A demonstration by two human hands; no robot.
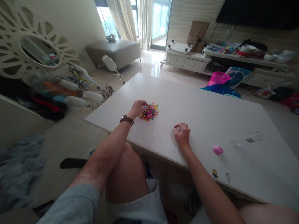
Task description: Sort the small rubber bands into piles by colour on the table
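A heap of small multicoloured strips or bands [151, 112] lies on the white table [163, 90]. At the heap's upper left edge is my left hand [138, 108], wearing a brown-strapped watch [126, 119] at the wrist. Its thumb and fingers come together at the strips; what they pinch is too small to make out. To the right of the heap, my right hand [182, 133] rests on the tabletop with its fingers curled and thumb bent inward. Whether anything is between those fingertips cannot be seen.
A pink egg-shaped item [218, 150] and a clear plastic container [249, 139] lie on the table's right side. Two small stickers, one a yellow figure [214, 173], are near the front edge. A white-armed lamp [93, 96] stands beyond the left edge, a pink basket [218, 78] beyond the far edge.
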